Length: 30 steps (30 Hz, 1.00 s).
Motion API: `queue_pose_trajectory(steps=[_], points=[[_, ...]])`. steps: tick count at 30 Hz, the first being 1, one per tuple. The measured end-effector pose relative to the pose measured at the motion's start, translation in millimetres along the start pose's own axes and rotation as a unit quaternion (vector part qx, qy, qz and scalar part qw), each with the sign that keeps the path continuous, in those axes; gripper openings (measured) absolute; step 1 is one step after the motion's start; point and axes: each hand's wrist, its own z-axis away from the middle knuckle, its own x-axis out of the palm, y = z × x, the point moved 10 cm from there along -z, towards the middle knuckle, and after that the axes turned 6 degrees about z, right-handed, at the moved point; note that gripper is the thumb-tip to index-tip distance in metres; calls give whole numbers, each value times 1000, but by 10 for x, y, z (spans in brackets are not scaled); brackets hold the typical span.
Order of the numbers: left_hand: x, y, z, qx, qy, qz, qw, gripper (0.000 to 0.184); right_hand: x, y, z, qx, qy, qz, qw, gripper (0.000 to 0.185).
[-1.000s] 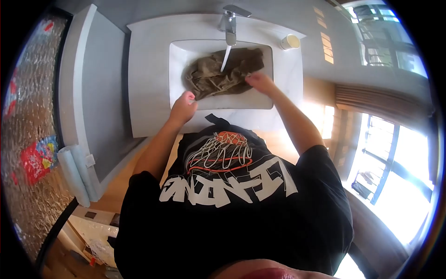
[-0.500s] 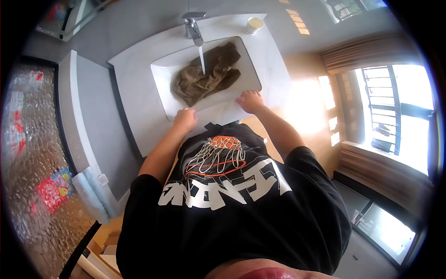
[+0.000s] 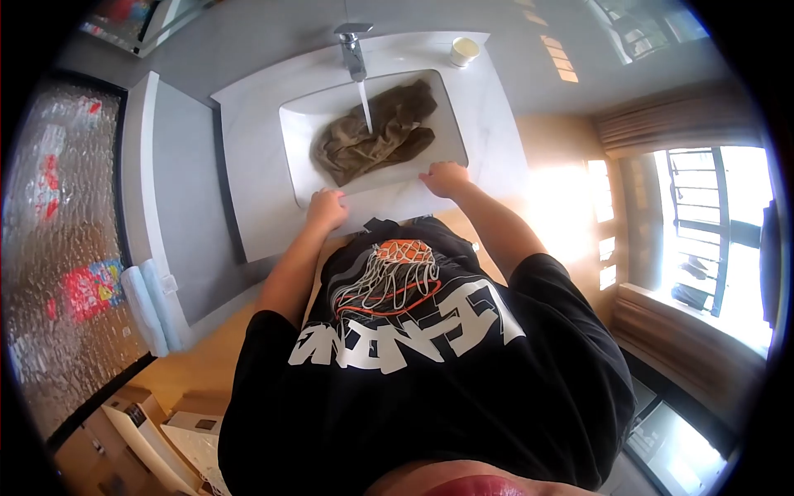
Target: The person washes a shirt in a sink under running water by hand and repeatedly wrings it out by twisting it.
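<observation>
A soaked brown garment or cloth (image 3: 376,136) lies bunched in the white sink basin (image 3: 298,157). Water runs onto it from the chrome faucet (image 3: 354,56). At the basin's front left, my left hand (image 3: 328,208) rests on the rim with its fingers curled in. My right hand (image 3: 445,178) leans on the front right of the rim, also curled, its thumb side toward the basin. Both hands are apart from the cloth, and no object shows in either one.
A small white cup (image 3: 464,52) stands on the counter (image 3: 248,165) at the back right corner. Textured glass (image 3: 74,248) is on the left, with a pale blue rolled towel (image 3: 153,306) beside it. A bright window (image 3: 703,223) is to the right.
The whole view has shifted and turned slightly as my head moved. Both hands stay at the front rim, and the water keeps running onto the cloth.
</observation>
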Motion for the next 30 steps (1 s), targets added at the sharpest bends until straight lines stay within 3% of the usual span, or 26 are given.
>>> queue_pose_trajectory(steps=[8,13,18,23,27,30], points=[[-10,2,-23,-121,51,2,991,48,33,57,-32,-127,0,-6,992,45],[-12,18,-31,-146,75,-29,986,45,104,156,-99,-173,-24,-53,983,39],[11,-54,-121,-162,57,-66,983,47,220,191,-166,-208,-8,-62,976,45],[-5,-134,-284,-193,-16,-6,981,63,204,209,-140,-178,-15,-87,980,47],[35,-79,-441,-139,-80,-18,987,66,198,186,-200,-115,-54,-86,988,49],[162,-164,-575,-90,-132,-47,986,64,109,168,-110,-50,-8,-74,996,51]])
